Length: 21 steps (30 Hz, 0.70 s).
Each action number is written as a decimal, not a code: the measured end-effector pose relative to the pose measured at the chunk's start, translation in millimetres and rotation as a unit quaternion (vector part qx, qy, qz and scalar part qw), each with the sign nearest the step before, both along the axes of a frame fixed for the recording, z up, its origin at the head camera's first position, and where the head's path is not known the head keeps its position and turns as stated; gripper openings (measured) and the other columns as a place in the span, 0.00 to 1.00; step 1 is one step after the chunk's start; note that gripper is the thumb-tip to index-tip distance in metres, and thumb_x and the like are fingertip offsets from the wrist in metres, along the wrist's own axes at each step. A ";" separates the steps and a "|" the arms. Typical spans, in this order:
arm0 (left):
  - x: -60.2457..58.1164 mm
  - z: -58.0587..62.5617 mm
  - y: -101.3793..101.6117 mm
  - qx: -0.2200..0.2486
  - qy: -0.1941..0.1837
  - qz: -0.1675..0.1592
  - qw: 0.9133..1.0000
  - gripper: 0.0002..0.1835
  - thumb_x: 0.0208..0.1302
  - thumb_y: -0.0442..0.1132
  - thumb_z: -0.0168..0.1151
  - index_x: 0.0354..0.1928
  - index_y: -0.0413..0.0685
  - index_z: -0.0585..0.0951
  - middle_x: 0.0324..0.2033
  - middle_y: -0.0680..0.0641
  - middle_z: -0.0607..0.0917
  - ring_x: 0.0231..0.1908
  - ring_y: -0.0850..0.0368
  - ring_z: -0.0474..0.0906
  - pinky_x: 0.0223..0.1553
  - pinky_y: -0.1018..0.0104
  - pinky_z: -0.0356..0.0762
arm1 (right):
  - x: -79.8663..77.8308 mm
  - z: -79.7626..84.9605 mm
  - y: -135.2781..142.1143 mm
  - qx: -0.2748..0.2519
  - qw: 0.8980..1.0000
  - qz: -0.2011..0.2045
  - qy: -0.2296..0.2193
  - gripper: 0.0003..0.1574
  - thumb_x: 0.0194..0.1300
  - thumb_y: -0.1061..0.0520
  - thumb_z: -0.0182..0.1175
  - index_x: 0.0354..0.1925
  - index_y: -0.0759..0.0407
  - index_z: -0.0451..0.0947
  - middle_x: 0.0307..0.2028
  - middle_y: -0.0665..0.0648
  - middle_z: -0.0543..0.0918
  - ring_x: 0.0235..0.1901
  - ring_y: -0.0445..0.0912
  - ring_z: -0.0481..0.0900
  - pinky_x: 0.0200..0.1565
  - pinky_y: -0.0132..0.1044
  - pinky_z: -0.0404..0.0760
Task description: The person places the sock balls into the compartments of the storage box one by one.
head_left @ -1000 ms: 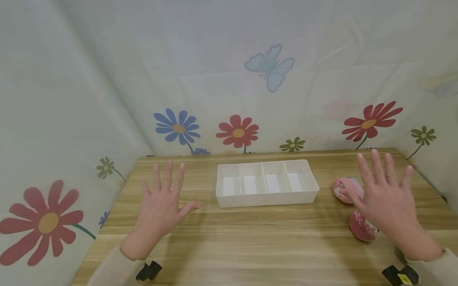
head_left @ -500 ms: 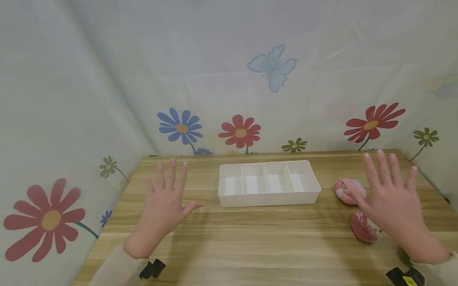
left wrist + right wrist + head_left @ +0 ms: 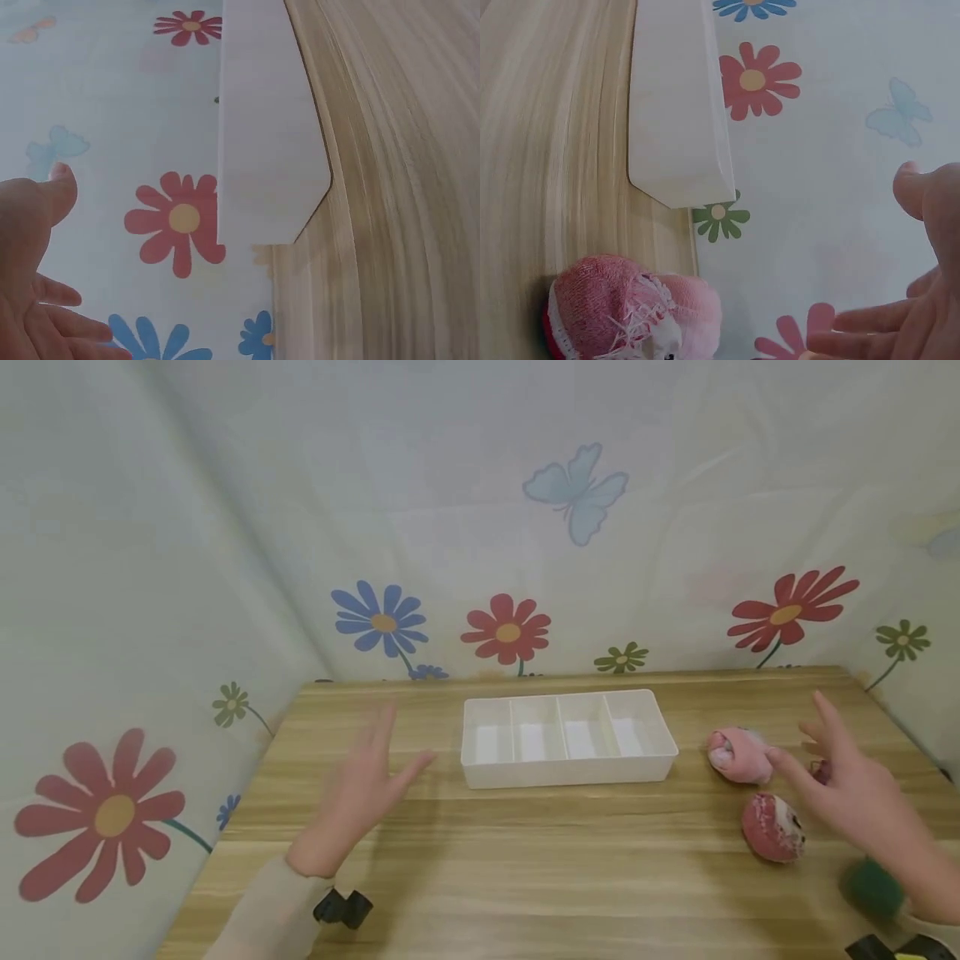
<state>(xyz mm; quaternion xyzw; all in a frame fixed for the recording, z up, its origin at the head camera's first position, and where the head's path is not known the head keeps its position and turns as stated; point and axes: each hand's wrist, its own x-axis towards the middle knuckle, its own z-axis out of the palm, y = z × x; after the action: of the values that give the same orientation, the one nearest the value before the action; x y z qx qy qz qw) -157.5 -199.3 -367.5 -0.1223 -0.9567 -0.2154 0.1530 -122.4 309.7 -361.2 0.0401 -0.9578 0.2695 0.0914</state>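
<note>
My left hand (image 3: pixel 360 793) is held over the left part of the wooden table, fingers extended and thumb apart, holding nothing. A white box (image 3: pixel 566 774) with several compartments stands to its right. My right hand (image 3: pixel 862 785) hovers at the right side, also holding nothing, thumb spread from the fingers. Its thumb overlaps a pale pink rolled bundle (image 3: pixel 742 756) that looks like balled-up socks. Nearer me lies a darker pink knitted ball (image 3: pixel 772 828) with white fringe, also seen as a knitted ball (image 3: pixel 604 304) in the right wrist view. A dark reddish thing (image 3: pixel 821 770) is partly hidden behind the hand.
A dark green rounded thing (image 3: pixel 873 889) lies under my right wrist, partly covered. The wooden tabletop (image 3: pixel 570 877) reaches back to a white curtain (image 3: pixel 450 485) printed with flowers and a butterfly. Another curtain side hangs along the left.
Both hands have turned from palm-down with spread fingers to a more sideways tilt. The right hand has shifted slightly right, uncovering more of the pink balls and the green thing.
</note>
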 end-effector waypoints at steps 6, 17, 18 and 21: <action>-9.0 -13.7 3.9 0.152 -0.089 -0.031 0.984 0.39 0.62 0.64 0.51 0.67 0.46 0.62 0.64 0.43 0.66 0.62 0.46 0.63 0.57 0.50 0.66 | 0.2 -13.5 18.9 -0.045 0.997 0.031 -0.048 0.53 0.69 0.48 0.52 0.71 0.62 0.28 0.55 0.84 0.63 0.50 0.75 0.66 0.41 0.38 0.80; -24.1 -48.0 11.5 0.308 -0.170 -0.030 0.935 0.31 0.61 0.52 0.61 0.64 0.52 0.66 0.59 0.38 0.70 0.55 0.40 0.71 0.50 0.48 0.73 | 4.4 -49.3 35.8 0.014 0.984 0.084 -0.157 0.54 0.56 0.49 0.66 0.63 0.79 0.50 0.56 0.85 0.60 0.50 0.76 0.64 0.43 0.61 0.74; -25.0 -48.9 12.8 0.316 -0.176 -0.036 0.932 0.31 0.61 0.51 0.61 0.64 0.52 0.66 0.60 0.38 0.70 0.56 0.39 0.70 0.50 0.48 0.73 | 4.2 -51.1 35.1 0.017 0.984 0.085 -0.158 0.54 0.54 0.49 0.68 0.62 0.80 0.50 0.55 0.85 0.61 0.50 0.76 0.65 0.42 0.60 0.75; -23.1 -39.6 20.2 0.334 -0.196 -0.052 0.921 0.31 0.62 0.45 0.61 0.65 0.47 0.65 0.61 0.36 0.68 0.57 0.37 0.68 0.52 0.48 0.72 | 3.2 -54.3 31.2 0.017 0.983 0.089 -0.161 0.55 0.52 0.48 0.69 0.62 0.79 0.52 0.53 0.84 0.64 0.49 0.74 0.68 0.39 0.57 0.77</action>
<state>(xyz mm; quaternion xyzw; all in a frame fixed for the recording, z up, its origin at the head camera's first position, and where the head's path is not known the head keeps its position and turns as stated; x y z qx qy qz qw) -180.7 -179.1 -407.0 -0.0693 -0.8324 -0.5495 -0.0171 -119.3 341.0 -415.5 0.0828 -0.9571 0.2632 -0.0887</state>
